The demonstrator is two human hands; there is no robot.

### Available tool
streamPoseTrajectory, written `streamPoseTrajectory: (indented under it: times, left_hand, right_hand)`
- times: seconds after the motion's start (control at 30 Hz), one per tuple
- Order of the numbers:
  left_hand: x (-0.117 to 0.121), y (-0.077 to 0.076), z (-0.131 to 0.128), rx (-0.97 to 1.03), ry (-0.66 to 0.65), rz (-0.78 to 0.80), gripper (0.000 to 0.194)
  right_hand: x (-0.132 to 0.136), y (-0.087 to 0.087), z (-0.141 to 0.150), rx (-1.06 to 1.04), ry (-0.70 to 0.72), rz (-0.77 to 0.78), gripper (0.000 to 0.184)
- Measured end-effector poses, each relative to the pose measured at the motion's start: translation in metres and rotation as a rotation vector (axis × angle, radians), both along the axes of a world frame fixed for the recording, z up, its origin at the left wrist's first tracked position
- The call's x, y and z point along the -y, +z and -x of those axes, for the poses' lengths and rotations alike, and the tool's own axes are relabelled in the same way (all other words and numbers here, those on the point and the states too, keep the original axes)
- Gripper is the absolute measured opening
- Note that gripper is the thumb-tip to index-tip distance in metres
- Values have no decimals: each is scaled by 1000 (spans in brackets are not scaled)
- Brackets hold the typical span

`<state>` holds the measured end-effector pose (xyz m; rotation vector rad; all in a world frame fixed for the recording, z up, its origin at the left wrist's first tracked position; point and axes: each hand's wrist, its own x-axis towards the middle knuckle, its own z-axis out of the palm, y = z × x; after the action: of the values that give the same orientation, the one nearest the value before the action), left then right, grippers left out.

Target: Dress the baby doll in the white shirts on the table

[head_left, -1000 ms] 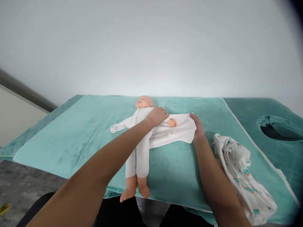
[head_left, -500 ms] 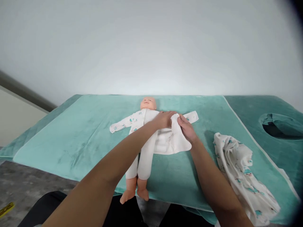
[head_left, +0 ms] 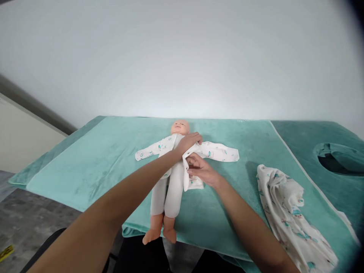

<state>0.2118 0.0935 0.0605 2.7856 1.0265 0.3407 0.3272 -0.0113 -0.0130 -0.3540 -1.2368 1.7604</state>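
Note:
A baby doll lies on its back on a teal towel, head toward the wall, bare feet over the near edge. It wears a white printed top with both sleeves spread out, and plain white trousers. My left hand rests on the doll's upper chest, fingers curled over the top's neckline. My right hand pinches the right front panel of the top and holds it against the doll's belly.
A crumpled white printed garment lies on the towel to the right. A darker teal padded table with a face hole extends right. A pale wall stands behind. Grey floor shows at the left.
My right hand has drawn the open front panel from the far right across onto the doll's belly. The right sleeve now lies stretched out. My left hand shifted up toward the neckline.

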Motion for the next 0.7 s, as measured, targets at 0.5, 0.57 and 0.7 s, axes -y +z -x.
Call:
streamPoseTrajectory:
  times: [0.5,0.57,0.7]
  left_hand:
    - [-9,7,78,-85,367,-225,23]
    - [-9,6,75,-72,408,-185,26]
    - [12,4,63,-90,342,-146,20]
  right_hand:
    - [-20,-24,-18,489,-658,-63,21]
    - [-26,-31,-22,710,-785,-118,19]
    - [-32,-36,-30,1117,-857,-308,20]
